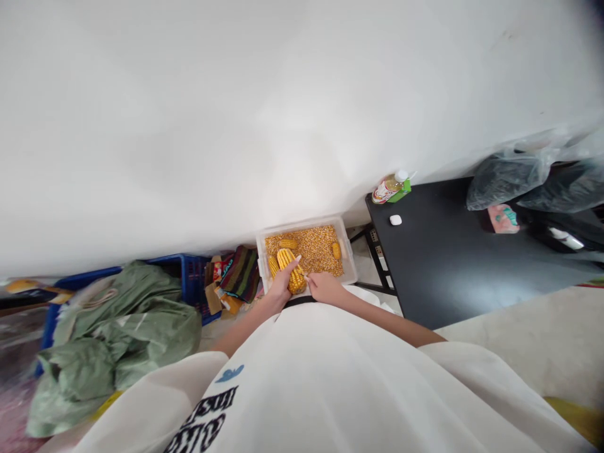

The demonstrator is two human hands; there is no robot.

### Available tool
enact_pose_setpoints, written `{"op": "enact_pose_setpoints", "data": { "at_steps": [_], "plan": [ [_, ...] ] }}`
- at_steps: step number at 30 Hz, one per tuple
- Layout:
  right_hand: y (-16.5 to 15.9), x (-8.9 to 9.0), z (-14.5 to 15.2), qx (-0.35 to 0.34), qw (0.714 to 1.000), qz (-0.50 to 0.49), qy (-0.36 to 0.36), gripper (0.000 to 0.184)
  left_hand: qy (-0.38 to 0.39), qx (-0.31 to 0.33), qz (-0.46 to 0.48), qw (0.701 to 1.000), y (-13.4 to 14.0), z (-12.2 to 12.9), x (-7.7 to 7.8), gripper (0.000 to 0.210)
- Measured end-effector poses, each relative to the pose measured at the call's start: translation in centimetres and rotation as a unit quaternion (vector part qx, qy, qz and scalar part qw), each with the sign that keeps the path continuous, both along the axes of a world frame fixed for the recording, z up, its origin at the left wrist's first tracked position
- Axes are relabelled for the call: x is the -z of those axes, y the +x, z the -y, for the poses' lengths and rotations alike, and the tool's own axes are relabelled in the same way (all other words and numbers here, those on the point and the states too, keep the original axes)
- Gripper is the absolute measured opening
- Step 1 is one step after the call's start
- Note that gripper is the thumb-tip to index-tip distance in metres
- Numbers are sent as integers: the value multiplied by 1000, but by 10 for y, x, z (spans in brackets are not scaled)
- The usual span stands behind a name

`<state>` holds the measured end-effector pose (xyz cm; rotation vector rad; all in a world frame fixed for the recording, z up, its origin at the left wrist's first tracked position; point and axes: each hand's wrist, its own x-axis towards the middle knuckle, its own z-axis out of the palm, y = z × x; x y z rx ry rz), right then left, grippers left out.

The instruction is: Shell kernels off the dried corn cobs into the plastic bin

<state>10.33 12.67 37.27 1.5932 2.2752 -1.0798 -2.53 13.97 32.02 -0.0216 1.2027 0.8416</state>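
Note:
My left hand (280, 284) is wrapped around a yellow corn cob (285, 259), its thumb lying along the cob's upper side. Close by on the right, my right hand (325, 287) is closed like a fist against the cob's side. A small thin tip shows at its fingers, too small to name. Under both hands stands a clear plastic bin (349, 255) with a layer of loose corn kernels (314, 242). Among the kernels lie another corn cob (288, 243), one at the right (336, 250) and one at the left (273, 265), partly hidden.
Right of the bin is a black table (438, 258) bearing a bottle (387, 189), a small white case (395, 220) and dark plastic bags (509, 179). To the left, a blue crate (191, 280) holds green cloth (136, 321). A white wall (236, 126) rises behind.

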Motion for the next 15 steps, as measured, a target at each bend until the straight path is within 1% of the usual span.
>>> {"op": "enact_pose_setpoints", "data": {
  "at_steps": [3,6,10,15],
  "plan": [
    [4,-1,-1,28,1000,-14,4,35,7,1,-26,1000,0,-3,-6,38],
    [7,-5,-1,43,999,-27,6,35,14,12,-35,999,-1,-4,-8,38],
    [9,-6,-2,47,998,-43,-3,33,24,33,-17,999,-2,-4,-6,38],
    [12,-2,-4,79,996,-40,13,34,33,54,1,998,-2,-3,-7,39]
  ]
}}
